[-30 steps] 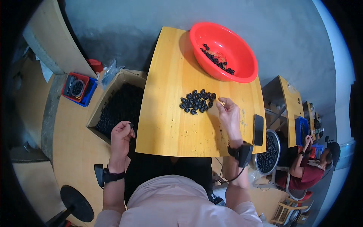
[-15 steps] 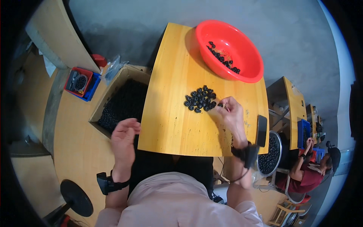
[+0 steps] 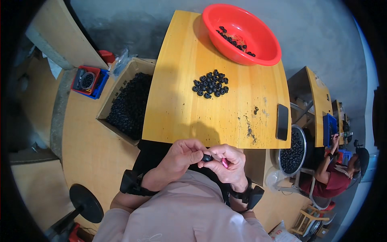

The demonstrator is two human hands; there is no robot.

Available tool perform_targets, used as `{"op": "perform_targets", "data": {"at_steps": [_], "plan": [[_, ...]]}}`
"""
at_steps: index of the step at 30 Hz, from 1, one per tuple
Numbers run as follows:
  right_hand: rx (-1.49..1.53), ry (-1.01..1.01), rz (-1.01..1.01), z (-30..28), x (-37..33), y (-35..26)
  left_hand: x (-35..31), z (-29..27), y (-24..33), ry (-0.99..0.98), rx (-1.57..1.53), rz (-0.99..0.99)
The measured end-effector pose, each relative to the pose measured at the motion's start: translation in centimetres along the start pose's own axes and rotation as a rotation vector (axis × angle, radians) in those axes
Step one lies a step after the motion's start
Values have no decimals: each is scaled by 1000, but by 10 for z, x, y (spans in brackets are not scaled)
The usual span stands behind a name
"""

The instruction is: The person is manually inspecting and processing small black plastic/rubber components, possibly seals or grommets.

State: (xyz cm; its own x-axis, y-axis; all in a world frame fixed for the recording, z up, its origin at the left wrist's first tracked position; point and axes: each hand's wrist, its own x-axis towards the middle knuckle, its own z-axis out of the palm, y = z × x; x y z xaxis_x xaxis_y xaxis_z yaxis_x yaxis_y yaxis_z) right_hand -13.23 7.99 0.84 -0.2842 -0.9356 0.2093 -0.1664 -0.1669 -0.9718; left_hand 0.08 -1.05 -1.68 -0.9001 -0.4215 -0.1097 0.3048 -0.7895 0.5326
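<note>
"Slipping looks like the main risk to me. The small black piece [image 3: 207, 157] sits between the two hands, just past the near edge of the table [image 3: 177, 117], with the person's lap beneath it. If the pinch loosens, it could drop there or roll to the floor."

"What might loosen it?"

"A sudden twist, I'd say, or uneven pressure on that rounded surface. And the right hand [image 3: 229, 165] has a bright pink object [image 3: 225, 163] in its grasp, close to the piece. If that has an edge, which I can't tell, a skid could catch the opposite fingertips."

"How do the grips stand?"

"The left hand [image 3: 181, 158] has its thumb and forefinger pressed together on the piece, with hardly any gap beyond its width. The right fingers are curled in around the pink object, and their tips meet the piece's other side or come very near; the overlap hides which."

"And the loose ones?"

"A cluster of similar black pieces [image 3: 210, 84] lies farther up the table, well apart from both hands, between them and the red basin [image 3: 266, 52]."
</note>
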Motion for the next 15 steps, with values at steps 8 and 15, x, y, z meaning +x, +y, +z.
{"op": "perform_targets", "data": {"at_steps": [8, 15], "plan": [[27, -11, -69, -8, -13, -1, -4, 12, -9, -49, 90, 12], [42, -11, -72, -8, -9, -17, -3, 11, -13, -33, 76, -8]]}}
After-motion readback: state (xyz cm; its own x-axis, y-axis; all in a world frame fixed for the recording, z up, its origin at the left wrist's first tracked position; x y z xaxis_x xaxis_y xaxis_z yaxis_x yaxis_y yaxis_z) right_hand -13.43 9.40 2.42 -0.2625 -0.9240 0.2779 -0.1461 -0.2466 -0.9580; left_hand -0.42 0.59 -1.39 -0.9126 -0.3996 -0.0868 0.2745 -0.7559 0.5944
